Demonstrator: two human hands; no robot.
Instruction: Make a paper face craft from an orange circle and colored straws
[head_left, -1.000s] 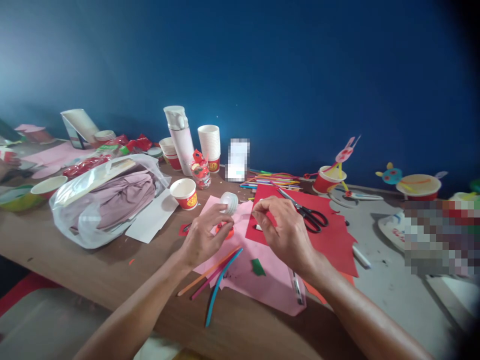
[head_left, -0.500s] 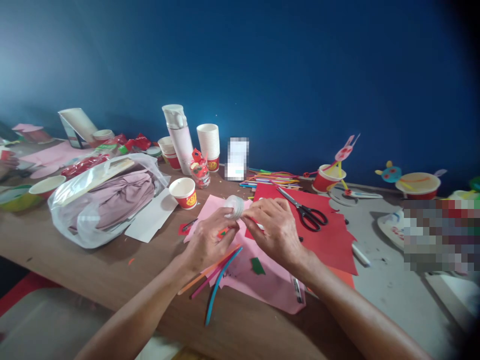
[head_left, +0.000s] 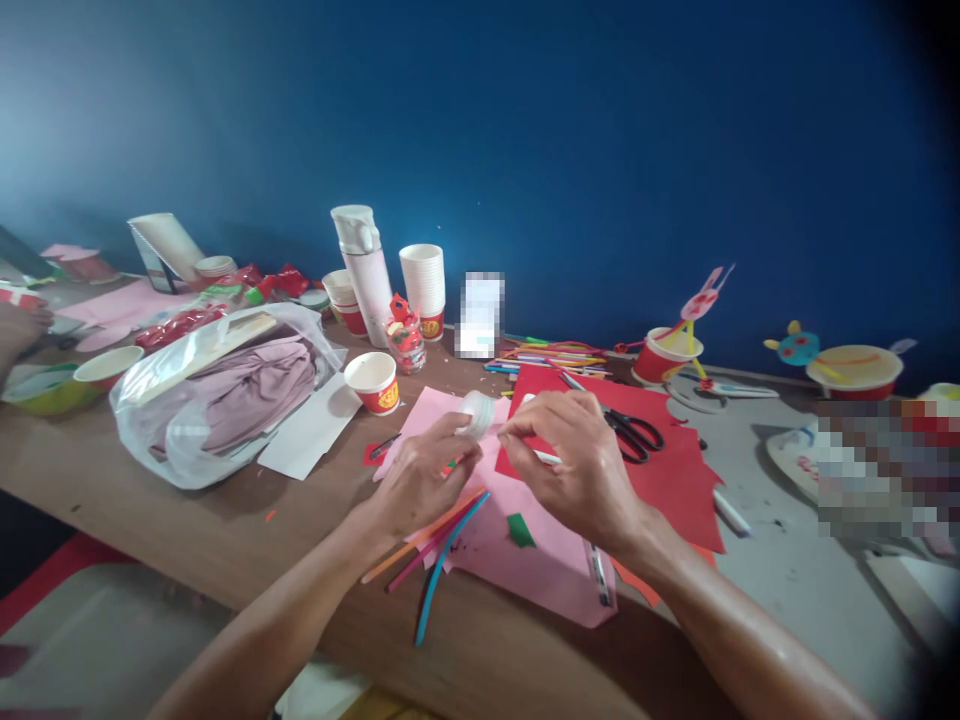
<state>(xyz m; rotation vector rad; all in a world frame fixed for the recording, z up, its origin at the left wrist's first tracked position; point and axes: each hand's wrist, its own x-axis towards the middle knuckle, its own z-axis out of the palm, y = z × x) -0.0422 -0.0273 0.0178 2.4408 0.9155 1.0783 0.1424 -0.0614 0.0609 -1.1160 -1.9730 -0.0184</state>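
A roll of clear tape is gripped upright in my left hand, with the fingers closed around its lower left side. Just to the right of the roll, my right hand pinches thumb and forefinger together; what looks like the tape's free end is between them, though the clear strip is hard to make out. Both hands are above pink paper. Under and beyond the right hand lies red paper, with black-handled scissors on it, partly covered by that hand. A green paper scrap rests on the pink sheet.
Orange, magenta and blue pipe cleaners lie near the front. A paper cup, a white flask and stacked cups stand behind. A plastic bag fills the left; a decorated cup stands right. Another person's hand shows far left.
My right hand has drawn away from the tape roll, to the right and slightly down, widening the gap. My left hand keeps hold of the roll. The view has shifted slightly.
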